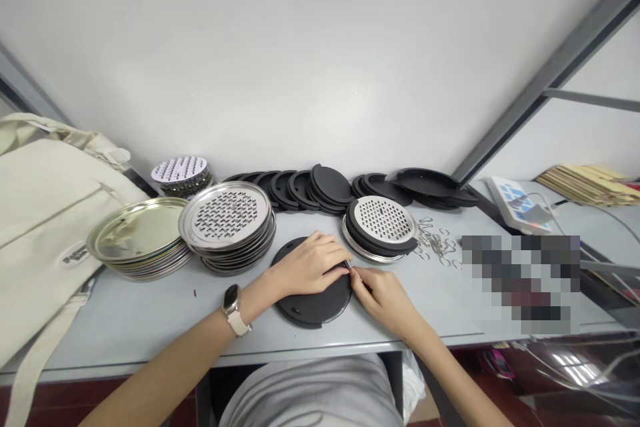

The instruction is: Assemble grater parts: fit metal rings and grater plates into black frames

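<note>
A round black disc (315,310) with small slots near its rim lies on the table in front of me. My left hand (316,265) rests across its top with the fingers stretched toward the right edge. A pale-strapped watch is on that wrist. At the disc's right edge, my right hand (379,293) is closed in a pinch. A small shiny bit shows between the fingertips of both hands, too small to name. Just behind them, a perforated metal grater disc (383,219) sits in a black holder on a short stack. Metal clips and rings (440,243) are scattered to its right.
Left of my hands stand stacked metal grater plates (225,213), shiny golden lids (137,230) and smaller grater discs (180,170). Black discs (330,187) line the wall. A cream bag (50,213) is far left; a power strip (515,203) and a blurred patch are right.
</note>
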Available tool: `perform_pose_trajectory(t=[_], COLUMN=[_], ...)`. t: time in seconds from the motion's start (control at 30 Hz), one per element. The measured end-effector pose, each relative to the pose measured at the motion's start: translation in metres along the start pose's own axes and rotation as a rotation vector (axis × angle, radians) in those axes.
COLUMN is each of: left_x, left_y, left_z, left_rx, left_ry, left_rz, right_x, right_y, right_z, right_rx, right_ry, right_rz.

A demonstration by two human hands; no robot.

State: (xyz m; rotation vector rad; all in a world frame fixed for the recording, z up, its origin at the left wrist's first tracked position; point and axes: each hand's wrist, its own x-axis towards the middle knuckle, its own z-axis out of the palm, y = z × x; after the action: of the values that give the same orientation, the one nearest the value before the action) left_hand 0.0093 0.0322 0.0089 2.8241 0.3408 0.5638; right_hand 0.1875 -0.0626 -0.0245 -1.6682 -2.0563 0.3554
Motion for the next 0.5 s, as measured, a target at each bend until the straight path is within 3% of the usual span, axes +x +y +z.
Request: perform_pose_trajectory(t=[0.5], left_x=[0.0007], left_y=[0.0014], left_z=[-0.0005], left_rx=[0.051], left_ry=[-0.015], left_rz=[0.012], right_x=[-0.0004], right_y=[-0.0013], right_z=[-0.0015], right_rx=[0.030], right_ry=[-0.010], right_rz=[0.008])
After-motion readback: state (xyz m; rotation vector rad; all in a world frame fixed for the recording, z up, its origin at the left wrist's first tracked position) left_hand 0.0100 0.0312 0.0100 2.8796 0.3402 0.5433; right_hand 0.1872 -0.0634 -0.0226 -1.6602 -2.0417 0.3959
